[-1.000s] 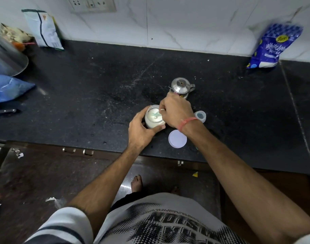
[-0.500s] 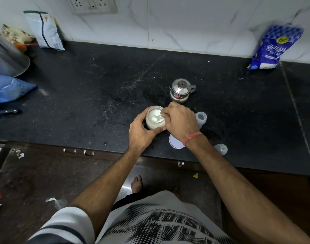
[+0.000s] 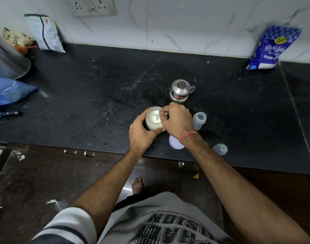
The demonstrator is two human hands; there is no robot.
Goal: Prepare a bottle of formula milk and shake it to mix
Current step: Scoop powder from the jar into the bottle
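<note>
A glass jar of white formula powder (image 3: 153, 119) stands open near the front of the black counter (image 3: 97, 95). My left hand (image 3: 141, 132) wraps around the jar's side. My right hand (image 3: 176, 118) is over the jar's mouth, fingers pinched on a small scoop (image 3: 157, 116) dipped in the powder. A translucent baby bottle (image 3: 199, 120) stands open just right of my right hand. The jar's white lid (image 3: 175, 144) lies flat under my right wrist. The bottle's clear cap (image 3: 220, 149) rests near the counter edge.
A small steel kettle (image 3: 180, 91) stands behind the jar. A blue sugar bag (image 3: 272, 48) leans on the wall at right, a white packet (image 3: 46, 33) at left. A blue plastic bag (image 3: 8, 90), a knife (image 3: 6, 113) and a steel vessel (image 3: 4, 60) sit at far left.
My right hand has shifted slightly back over the jar with the scoop. The bottle and its cap, partly hidden a second ago, now show beside my right arm.
</note>
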